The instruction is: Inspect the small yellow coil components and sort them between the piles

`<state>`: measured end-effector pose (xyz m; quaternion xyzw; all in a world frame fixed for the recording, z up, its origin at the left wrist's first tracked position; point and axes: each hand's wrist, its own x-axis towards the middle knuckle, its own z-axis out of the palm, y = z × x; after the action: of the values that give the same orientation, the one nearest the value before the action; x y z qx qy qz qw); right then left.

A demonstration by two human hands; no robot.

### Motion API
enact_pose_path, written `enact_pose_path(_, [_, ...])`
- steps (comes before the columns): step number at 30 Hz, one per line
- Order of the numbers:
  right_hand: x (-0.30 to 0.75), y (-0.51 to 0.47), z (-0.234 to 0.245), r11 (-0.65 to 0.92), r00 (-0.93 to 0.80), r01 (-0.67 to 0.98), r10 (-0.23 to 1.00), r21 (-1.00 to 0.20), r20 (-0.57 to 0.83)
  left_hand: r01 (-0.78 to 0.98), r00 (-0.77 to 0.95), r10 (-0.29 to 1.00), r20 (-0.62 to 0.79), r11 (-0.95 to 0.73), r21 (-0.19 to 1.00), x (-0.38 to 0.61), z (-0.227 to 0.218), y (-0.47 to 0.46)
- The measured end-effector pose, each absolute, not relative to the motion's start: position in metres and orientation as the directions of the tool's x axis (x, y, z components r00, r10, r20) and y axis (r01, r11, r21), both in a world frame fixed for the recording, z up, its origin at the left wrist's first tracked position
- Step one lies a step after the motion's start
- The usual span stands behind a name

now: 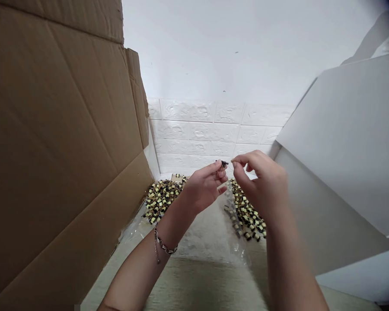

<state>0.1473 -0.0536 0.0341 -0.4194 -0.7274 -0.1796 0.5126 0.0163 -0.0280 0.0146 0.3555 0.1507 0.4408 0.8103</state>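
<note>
Between the thumb and fingers of my left hand (pixel 205 186) is a small coil bobbin (pixel 223 164) with black ends and pins, held up over the table. To its right, the thumb and forefinger of my right hand (pixel 257 183) pinch the end of a thin wire (pixel 231 166) that runs from the bobbin. Most of the bobbin's body is hidden by my left fingers. A pile of yellow and black coil bobbins (pixel 164 199) lies beyond my left forearm. Another pile of the same bobbins (pixel 249 215) lies beside my right hand.
A clear plastic sheet (pixel 207 235) covers part of the table (pixel 194 285). A tall brown cardboard panel (pixel 61 129) walls off the left side, and a white panel (pixel 343 129) the right. A white brick-patterned wall (pixel 201 129) stands at the back.
</note>
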Motion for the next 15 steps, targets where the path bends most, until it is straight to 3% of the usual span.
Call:
enact_pose_path(7, [0.149, -0.057, 0.037, 0.611, -0.128, 0.769, 0.432, -0.185, 0.892, -0.578, 0.598, 0.799, 0.057, 0.381, 0.721, 0.014, 0.014, -0.026])
enact_pose_path(12, [0.15, -0.059, 0.038, 0.666, -0.195, 0.694, 0.539, -0.273, 0.82, -0.51, 0.654, 0.752, 0.08, 0.361, 0.781, 0.01, 0.014, -0.023])
enact_pose_path(15, [0.152, -0.057, 0.037, 0.696, -0.251, 0.648, 0.577, -0.308, 0.777, -0.453, 0.66, 0.741, 0.127, 0.258, 0.853, 0.006, 0.012, -0.017])
